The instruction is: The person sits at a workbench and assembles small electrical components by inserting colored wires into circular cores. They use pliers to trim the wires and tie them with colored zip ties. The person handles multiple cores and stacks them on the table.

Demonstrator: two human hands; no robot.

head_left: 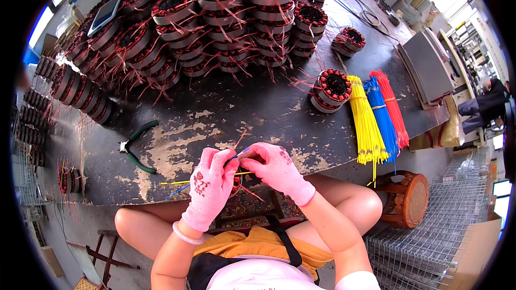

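Observation:
My left hand (208, 185) and my right hand (275, 167), both in pink gloves, meet at the near table edge with fingertips pinched together. Between them runs a thin blue wire (235, 157), held from both sides. Below the fingers a stator with red windings (237, 182) shows only in part; my hands hide most of it. A yellow wire (174, 183) sticks out left past my left hand, with a blue end beside it. Red leads poke out above and below the hands.
Tall stacks of wound stators (223, 5) fill the far side. Green-handled cutters (141, 147) lie at left. To the right stand a short stator stack (330, 91) and bundles of yellow wires (367, 121), blue wires (380, 113) and red wires (391, 104). A wooden stool (414, 198) is below.

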